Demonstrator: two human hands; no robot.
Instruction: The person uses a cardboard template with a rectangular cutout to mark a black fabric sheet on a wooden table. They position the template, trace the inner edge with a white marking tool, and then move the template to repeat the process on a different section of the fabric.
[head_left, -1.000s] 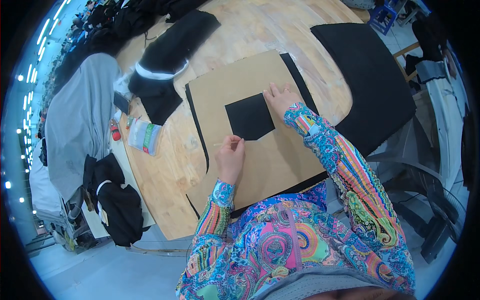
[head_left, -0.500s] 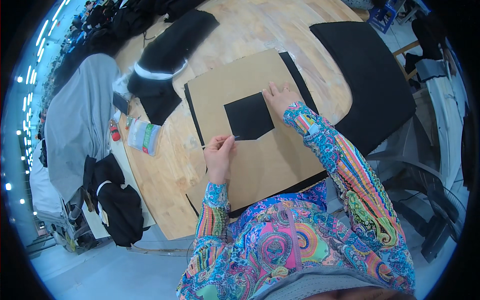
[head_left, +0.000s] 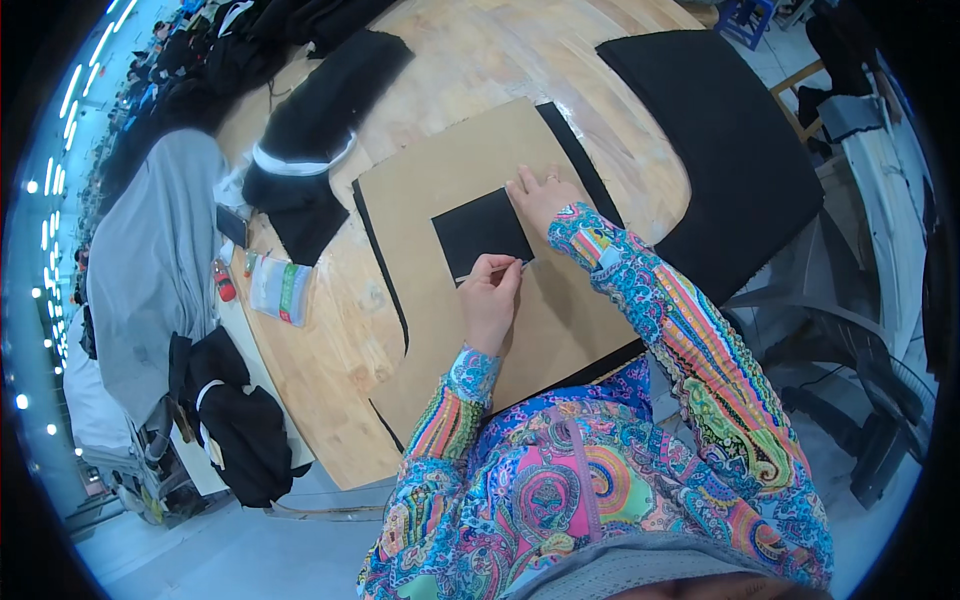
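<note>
A brown cardboard sheet (head_left: pixel 420 170) lies over black fabric (head_left: pixel 580 150), which shows along its sides. In the card's middle is a black pocket-shaped area (head_left: pixel 480 230), apparently a cut-out with the fabric showing through. My left hand (head_left: pixel 488 295) is closed in a pinch on a thin pen-like stick (head_left: pixel 462 280), at the black area's lower edge. The stick's tip is near that area's lower right corner. My right hand (head_left: pixel 550 200) rests flat on the card with fingers spread, its fingertips beside the black area's upper right corner.
On the wooden table (head_left: pixel 320 400) are a black cloth piece with a white band (head_left: pixel 330 110), a clear plastic packet (head_left: pixel 280 290) and a small red bottle (head_left: pixel 223 282). A large black panel (head_left: pixel 720 150) hangs over the right edge. A fan-like object (head_left: pixel 850 370) stands right.
My left hand with the pen-like stick has moved right along the black area's lower edge. My right hand stays on the card, and the whole view has shifted slightly.
</note>
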